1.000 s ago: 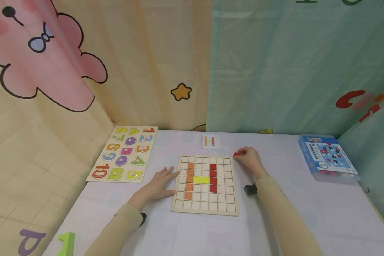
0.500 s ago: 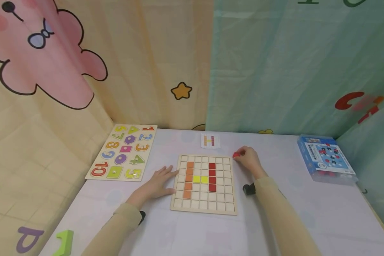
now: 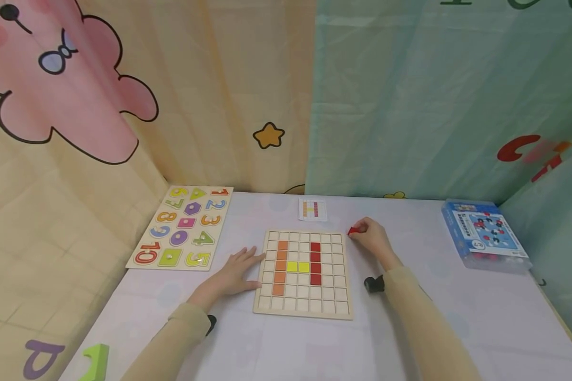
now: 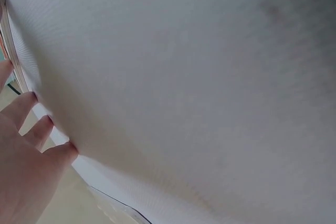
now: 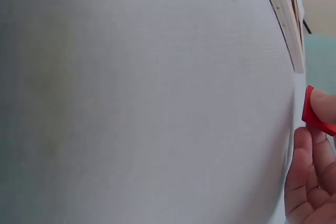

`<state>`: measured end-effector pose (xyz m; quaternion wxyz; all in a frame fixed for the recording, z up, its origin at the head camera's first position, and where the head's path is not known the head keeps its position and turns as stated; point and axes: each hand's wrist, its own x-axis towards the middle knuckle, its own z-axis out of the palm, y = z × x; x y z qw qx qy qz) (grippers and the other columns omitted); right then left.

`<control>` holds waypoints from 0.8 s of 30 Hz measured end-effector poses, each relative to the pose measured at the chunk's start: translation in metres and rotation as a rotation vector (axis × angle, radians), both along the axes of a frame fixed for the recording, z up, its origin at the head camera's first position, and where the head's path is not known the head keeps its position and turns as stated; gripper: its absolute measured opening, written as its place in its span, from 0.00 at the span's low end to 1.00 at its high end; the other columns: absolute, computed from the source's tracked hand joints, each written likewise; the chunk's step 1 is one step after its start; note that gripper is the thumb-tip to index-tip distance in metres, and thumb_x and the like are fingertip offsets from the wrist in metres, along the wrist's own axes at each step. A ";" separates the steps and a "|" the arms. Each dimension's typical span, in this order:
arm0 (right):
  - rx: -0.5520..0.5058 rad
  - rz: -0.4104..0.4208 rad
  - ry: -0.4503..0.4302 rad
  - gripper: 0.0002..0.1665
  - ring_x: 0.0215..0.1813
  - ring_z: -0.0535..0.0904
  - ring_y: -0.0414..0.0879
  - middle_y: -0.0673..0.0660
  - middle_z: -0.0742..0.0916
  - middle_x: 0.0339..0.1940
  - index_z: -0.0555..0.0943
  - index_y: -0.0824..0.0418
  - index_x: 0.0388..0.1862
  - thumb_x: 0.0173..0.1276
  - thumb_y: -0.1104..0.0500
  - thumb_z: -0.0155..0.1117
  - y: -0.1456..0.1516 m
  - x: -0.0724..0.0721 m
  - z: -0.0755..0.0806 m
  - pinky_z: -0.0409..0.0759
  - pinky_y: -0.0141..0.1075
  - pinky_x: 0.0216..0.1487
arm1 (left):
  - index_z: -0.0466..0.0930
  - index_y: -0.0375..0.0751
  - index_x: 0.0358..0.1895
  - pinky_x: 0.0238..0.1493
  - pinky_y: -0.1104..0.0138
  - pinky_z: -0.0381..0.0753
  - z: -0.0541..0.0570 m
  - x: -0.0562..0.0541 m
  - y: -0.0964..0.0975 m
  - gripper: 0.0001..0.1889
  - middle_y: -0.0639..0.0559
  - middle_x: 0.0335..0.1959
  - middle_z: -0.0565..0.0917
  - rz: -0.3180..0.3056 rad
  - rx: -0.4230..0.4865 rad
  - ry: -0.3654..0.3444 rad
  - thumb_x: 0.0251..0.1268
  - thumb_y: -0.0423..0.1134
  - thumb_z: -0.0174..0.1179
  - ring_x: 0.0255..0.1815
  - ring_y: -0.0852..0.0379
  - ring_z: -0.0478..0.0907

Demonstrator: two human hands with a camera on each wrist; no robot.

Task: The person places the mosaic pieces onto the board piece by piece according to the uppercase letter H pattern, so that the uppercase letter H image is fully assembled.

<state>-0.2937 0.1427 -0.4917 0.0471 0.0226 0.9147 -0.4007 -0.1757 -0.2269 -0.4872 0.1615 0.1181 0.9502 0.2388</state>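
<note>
A square wooden grid board (image 3: 303,304) lies on the table between the two hands. Set in its cells are a column of orange tiles (image 3: 279,264), two yellow tiles (image 3: 292,266) side by side and a column of red tiles (image 3: 315,263). My left hand (image 3: 233,272) rests with spread fingers at the board's left edge; its fingertips touch the table in the left wrist view. Just off the board's far right corner, my right hand (image 3: 373,239) pinches a red tile (image 5: 311,109) between thumb and fingers.
Behind the board lies a small pattern card (image 3: 312,209). A number puzzle board (image 3: 181,227) is at the back left, a blue-lidded box (image 3: 487,235) at the right. A green block (image 3: 96,362) sits at the front left. Curtains (image 3: 386,106) close off the back.
Both hands stay almost where they were. The red tile in the right hand has turned slightly; the whole scene shifts a little with the head camera.
</note>
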 end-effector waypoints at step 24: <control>-0.190 0.228 -0.109 0.11 0.34 0.79 0.42 0.53 0.85 0.32 0.82 0.61 0.38 0.59 0.62 0.74 -0.050 0.106 0.014 0.79 0.30 0.34 | 0.59 0.52 0.77 0.80 0.42 0.40 0.004 -0.001 0.000 0.41 0.44 0.81 0.51 -0.012 -0.009 -0.008 0.61 0.50 0.68 0.82 0.39 0.40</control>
